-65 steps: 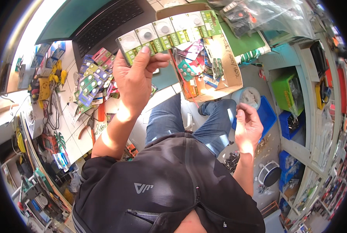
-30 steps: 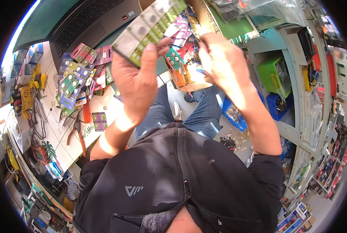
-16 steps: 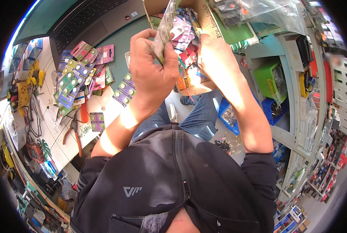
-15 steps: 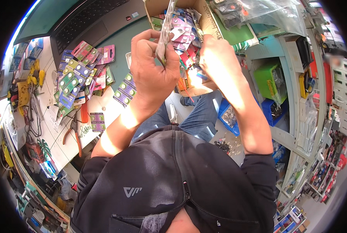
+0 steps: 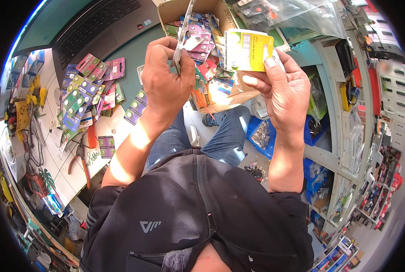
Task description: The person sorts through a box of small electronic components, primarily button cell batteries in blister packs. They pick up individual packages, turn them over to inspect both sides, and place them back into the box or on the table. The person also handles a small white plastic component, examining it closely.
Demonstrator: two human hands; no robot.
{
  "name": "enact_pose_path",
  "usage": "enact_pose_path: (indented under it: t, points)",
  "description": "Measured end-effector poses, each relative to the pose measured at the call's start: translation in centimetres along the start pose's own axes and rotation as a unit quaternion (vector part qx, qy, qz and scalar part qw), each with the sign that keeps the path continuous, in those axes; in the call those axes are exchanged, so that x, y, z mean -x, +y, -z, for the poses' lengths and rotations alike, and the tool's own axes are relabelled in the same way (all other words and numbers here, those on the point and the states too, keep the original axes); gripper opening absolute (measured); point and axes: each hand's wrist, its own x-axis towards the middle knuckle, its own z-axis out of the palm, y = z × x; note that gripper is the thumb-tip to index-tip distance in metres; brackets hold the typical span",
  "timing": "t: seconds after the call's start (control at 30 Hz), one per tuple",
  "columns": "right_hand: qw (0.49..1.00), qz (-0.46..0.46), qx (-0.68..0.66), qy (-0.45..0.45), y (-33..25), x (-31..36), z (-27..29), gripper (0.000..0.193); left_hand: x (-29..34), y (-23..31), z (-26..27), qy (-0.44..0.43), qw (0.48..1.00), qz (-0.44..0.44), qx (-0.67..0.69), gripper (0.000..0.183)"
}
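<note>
My left hand (image 5: 168, 79) pinches a button-cell card in clear blister packaging (image 5: 183, 31), turned almost edge-on, so its face is hidden. Between thumb and fingers, my right hand (image 5: 286, 90) grips a yellow battery card (image 5: 250, 50) with its printed side toward me. Below and between both hands stands an open cardboard box (image 5: 232, 103), crowded with button-cell cards (image 5: 198, 43) in pink, blue and other colours. A heap of similar cards (image 5: 86, 93) lies on the white table to the left, with a purple and green card (image 5: 136, 109) nearer my left forearm.
Behind the heap is a laptop (image 5: 114, 38). Orange-handled pliers (image 5: 79, 159) and a small purple-green card (image 5: 106, 147) rest toward the table's near edge. At right are a clear plastic bag (image 5: 297, 16), shelving, and a blue bin of small metal parts (image 5: 260, 133).
My right hand has come up out of the box and to the right, now with the yellow card in view. My left hand has shifted slightly left, still with its card.
</note>
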Motion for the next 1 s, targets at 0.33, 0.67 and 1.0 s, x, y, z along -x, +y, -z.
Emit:
enact_pose_path:
  t: [0.33,0.67,1.0]
  points:
    - [1.000,0.028,0.006,-0.009,0.1,0.4,-0.1,0.029,-0.1,-0.2,0.1,0.005,0.999,-0.035,-0.013,0.020]
    - [0.999,0.021,-0.029,0.015,0.2,0.3,-0.5,0.031,-0.2,-0.3,0.1,-0.003,0.999,-0.041,-0.027,0.019]
    - [0.891,0.017,0.443,-0.097,1.4,-0.2,-1.4,0.026,-0.3,-0.2,0.2,-0.029,0.999,-0.019,-0.027,0.019]
